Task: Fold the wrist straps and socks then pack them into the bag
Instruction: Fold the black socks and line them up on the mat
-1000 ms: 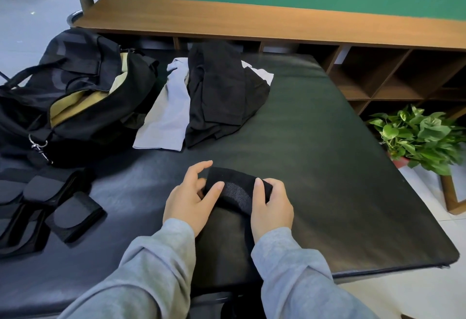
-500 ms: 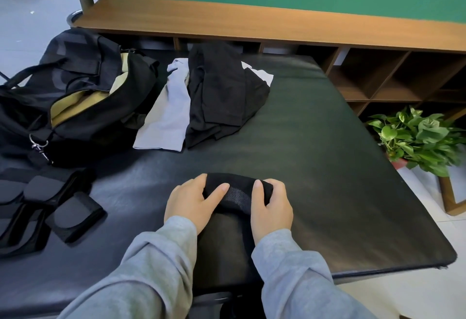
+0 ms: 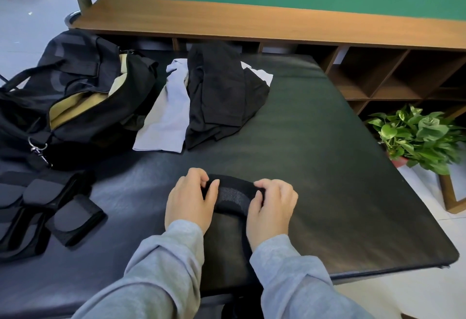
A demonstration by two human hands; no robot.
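A black sock (image 3: 233, 193), folded into a short roll, lies on the black padded table (image 3: 327, 167) in front of me. My left hand (image 3: 189, 200) grips its left end with curled fingers. At the sock's right end my right hand (image 3: 272, 203) grips it the same way. Several black wrist straps (image 3: 73, 220) lie folded at the table's left edge. The black bag (image 3: 75, 106) with a tan lining sits open at the far left. A light grey sock (image 3: 166, 121) and a dark pile of cloth (image 3: 222, 96) lie beside the bag.
A wooden shelf unit (image 3: 378, 81) runs along the green wall behind the table. A potted green plant (image 3: 418, 137) stands on the floor to the right. The table's right edge and rounded front corner (image 3: 451, 255) are near.
Both hands have curled tighter round the black sock, and the fold has been rolled shorter and pressed lower on the table.
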